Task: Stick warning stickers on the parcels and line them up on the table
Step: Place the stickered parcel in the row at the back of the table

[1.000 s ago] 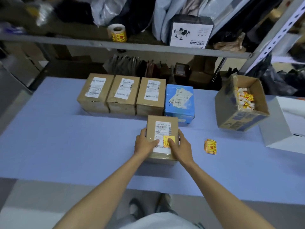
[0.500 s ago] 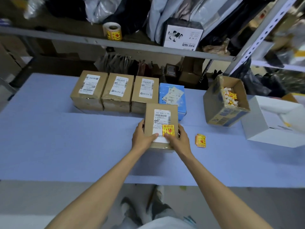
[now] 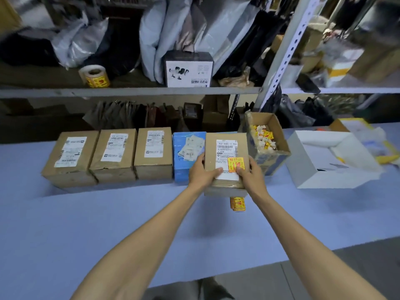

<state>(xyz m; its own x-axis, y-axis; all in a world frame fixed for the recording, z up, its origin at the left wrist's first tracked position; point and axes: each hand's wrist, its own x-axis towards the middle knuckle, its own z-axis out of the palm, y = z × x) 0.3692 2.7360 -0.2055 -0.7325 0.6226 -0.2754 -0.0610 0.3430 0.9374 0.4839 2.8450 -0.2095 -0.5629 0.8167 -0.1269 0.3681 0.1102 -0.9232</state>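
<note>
Placement appeared to be the step in hand. The brown parcel (image 3: 225, 187) carried its yellow warning sticker (image 3: 237, 163) on the top face, overlapping the lower right part of the white shipping label (image 3: 225, 151). The left hand (image 3: 202, 173) gripped the parcel's left side and the right hand (image 3: 252, 174) its right side, fingers curled round the edges and thumbs pressed on top. The parcel was at the right end of the row, just beside the blue parcel (image 3: 184, 156) and close to the open carton (image 3: 270, 158). Whether it rested on the table (image 3: 108, 224) could not be told.

The next move called for setting it down flush against the blue parcel, with its front edge level with the three brown parcels (image 3: 113, 156), without displacing the carton.

Legible writing: the label's top line appeared to read "960 N460-11 P01", beside a barcode. Sticker print was red on yellow, with characters too small to read. A stack of loose stickers (image 3: 237, 205) lay just in front of the parcel. A sticker roll (image 3: 94, 76) stood on the shelf.
</note>
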